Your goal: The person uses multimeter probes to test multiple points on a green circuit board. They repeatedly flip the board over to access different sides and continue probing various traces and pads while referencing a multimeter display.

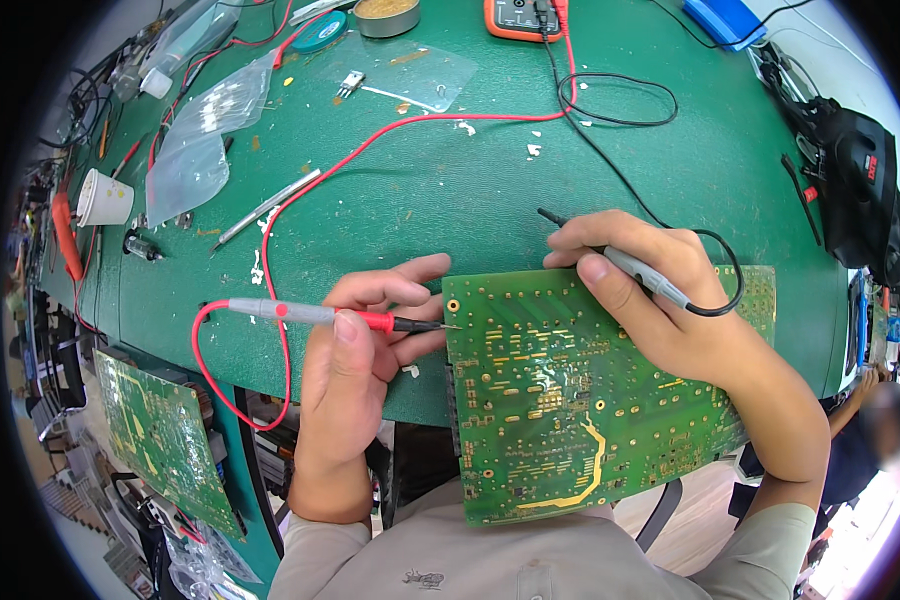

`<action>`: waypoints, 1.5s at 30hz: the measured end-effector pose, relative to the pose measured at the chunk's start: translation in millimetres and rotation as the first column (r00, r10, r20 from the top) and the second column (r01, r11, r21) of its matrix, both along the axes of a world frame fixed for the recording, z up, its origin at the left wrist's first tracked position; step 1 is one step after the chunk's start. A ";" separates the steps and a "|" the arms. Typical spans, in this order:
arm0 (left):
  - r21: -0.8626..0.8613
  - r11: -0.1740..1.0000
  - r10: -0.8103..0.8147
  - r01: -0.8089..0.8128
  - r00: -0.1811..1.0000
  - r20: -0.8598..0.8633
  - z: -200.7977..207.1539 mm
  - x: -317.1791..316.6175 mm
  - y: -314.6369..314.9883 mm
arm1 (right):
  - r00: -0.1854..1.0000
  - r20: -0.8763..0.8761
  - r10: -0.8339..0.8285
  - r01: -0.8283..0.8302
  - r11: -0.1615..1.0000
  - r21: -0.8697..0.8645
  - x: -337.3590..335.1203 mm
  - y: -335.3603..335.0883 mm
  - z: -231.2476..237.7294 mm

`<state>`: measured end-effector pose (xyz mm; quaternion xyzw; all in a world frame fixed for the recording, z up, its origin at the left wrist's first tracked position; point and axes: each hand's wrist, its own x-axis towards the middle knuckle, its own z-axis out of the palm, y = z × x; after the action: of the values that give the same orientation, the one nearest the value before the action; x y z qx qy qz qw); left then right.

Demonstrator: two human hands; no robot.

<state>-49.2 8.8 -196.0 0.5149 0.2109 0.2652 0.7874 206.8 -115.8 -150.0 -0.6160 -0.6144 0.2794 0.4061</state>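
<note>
A large green circuit board (pixel 530 400) is propped up in front of me, its soldered side in view. My left hand (pixel 360 330) pinches a red and grey multimeter probe (pixel 282 311) between thumb and fingers; its tip reaches the board's upper left edge, though I cannot tell if it touches. My other fingers lie behind that edge. My right hand (pixel 660 285) holds a black and grey multimeter probe (pixel 635 271) and rests its thumb on the board's upper edge. That probe's black end points left over the green mat, away from the board.
An orange multimeter (pixel 523 16) stands at the back, with red and black leads. A tweezer-like metal tool (pixel 267 210), plastic bags (pixel 210 130), a paper cup (pixel 105 198) and a round tin (pixel 387 16) lie leftward. Another circuit board (pixel 165 430) sits lower left; a black bag (pixel 855 180) is at right.
</note>
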 end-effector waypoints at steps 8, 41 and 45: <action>-0.049 0.998 -0.038 0.038 0.999 0.001 1.7 -0.3 2.4 | 0.939 -0.297 -0.172 0.152 0.984 -0.089 3.6 -7.0 -0.5; 0.109 0.988 0.113 -0.106 0.991 -0.065 8.6 8.1 -12.0 | 0.954 -0.295 -0.052 0.074 0.995 0.062 -2.4 -32.9 2.1; 0.115 0.988 0.115 -0.106 0.991 -0.071 8.6 8.1 -12.0 | 0.945 -0.314 -0.088 0.097 0.995 0.011 -4.8 -35.9 -3.9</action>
<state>-41.1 -3.2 -187.4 0.5551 0.2544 0.2996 0.7331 202.0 -151.7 -153.9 -0.5868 -0.5163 0.3462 0.5190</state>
